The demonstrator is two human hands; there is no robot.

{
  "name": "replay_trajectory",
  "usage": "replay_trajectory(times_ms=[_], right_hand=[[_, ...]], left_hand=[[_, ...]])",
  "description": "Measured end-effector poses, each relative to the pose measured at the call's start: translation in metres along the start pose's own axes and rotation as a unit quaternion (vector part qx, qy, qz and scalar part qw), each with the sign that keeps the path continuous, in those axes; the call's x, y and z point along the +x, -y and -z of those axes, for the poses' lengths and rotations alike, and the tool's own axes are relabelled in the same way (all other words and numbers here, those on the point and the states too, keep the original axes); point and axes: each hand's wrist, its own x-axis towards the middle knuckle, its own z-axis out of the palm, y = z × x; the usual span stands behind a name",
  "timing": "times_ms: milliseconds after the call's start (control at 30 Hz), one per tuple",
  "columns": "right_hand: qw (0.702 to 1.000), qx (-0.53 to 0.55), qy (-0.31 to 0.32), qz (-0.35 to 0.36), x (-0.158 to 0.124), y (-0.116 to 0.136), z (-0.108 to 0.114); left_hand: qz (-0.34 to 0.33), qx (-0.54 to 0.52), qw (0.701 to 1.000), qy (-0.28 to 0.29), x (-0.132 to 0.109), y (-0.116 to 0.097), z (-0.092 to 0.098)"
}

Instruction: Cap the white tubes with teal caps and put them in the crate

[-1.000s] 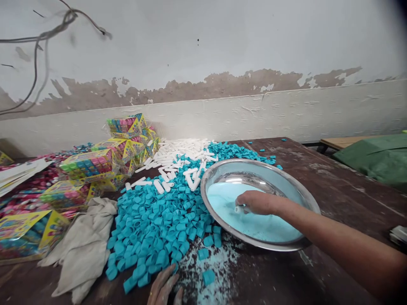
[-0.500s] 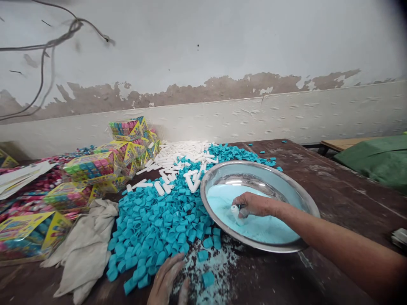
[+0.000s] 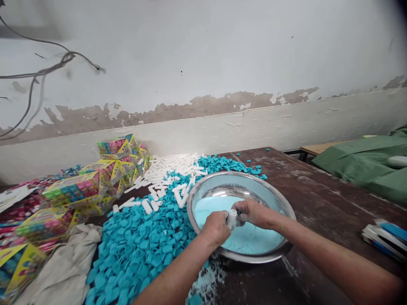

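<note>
Over a wide metal bowl (image 3: 288,212) of pale blue powder (image 3: 252,241), both hands meet at a small white plastic tube (image 3: 232,217). The tube stands roughly upright with its open top showing. My left hand (image 3: 218,228) closes on it from the left. From the right, my right hand (image 3: 252,214) has its fingers bent against the same tube; its fingertips look dusty and are partly hidden. Left of the bowl lies a big heap of turquoise plastic caps (image 3: 143,241). Behind them are loose white tubes (image 3: 174,165).
Packed boxes of colourful items (image 3: 79,186) are stacked at the left, beside a crumpled cloth (image 3: 60,267). Blue and white flat pieces (image 3: 386,237) lie on the dark table (image 3: 318,190) at right. A green cover (image 3: 359,163) is beyond its right edge.
My left hand has risen from the table beside the caps to the tube over the bowl. My right hand has lifted the tube out of the powder. The view has shifted right and up.
</note>
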Motion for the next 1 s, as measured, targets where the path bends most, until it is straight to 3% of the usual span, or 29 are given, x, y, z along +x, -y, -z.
replay_trajectory(times_ms=[67, 133, 233, 367, 500, 633, 767, 900, 1000], right_hand=[[0.996, -0.072, -0.060, 0.014, -0.004, -0.008, -0.002], [0.986, -0.140, -0.078, 0.051, -0.007, -0.011, -0.005], [0.985, -0.143, 0.006, 0.098, -0.010, -0.005, -0.007], [0.980, -0.182, -0.021, 0.074, -0.010, 0.006, -0.007], [0.975, -0.190, 0.004, 0.118, -0.002, 0.006, -0.008], [0.963, -0.243, -0.097, 0.067, -0.001, 0.008, -0.010], [0.962, -0.185, -0.159, 0.127, -0.030, 0.033, -0.034], [0.973, -0.136, -0.064, 0.177, -0.055, 0.061, -0.092], [0.968, -0.191, 0.001, 0.165, -0.042, 0.065, -0.137]], left_hand=[[-0.008, 0.011, 1.000, -0.016, 0.000, 0.003, 0.002], [-0.014, 0.018, 0.999, -0.030, -0.001, 0.005, 0.005], [-0.023, 0.010, 0.999, -0.033, -0.001, 0.006, 0.007], [-0.031, -0.025, 0.999, -0.034, -0.002, 0.008, 0.008], [-0.050, -0.093, 0.993, -0.046, -0.018, 0.021, 0.021], [-0.032, -0.179, 0.977, -0.114, -0.063, 0.045, 0.048], [0.044, -0.293, 0.942, -0.161, -0.131, 0.076, 0.063], [0.134, -0.358, 0.912, -0.152, -0.187, 0.104, 0.046], [0.168, -0.404, 0.888, -0.143, -0.207, 0.113, 0.024]])
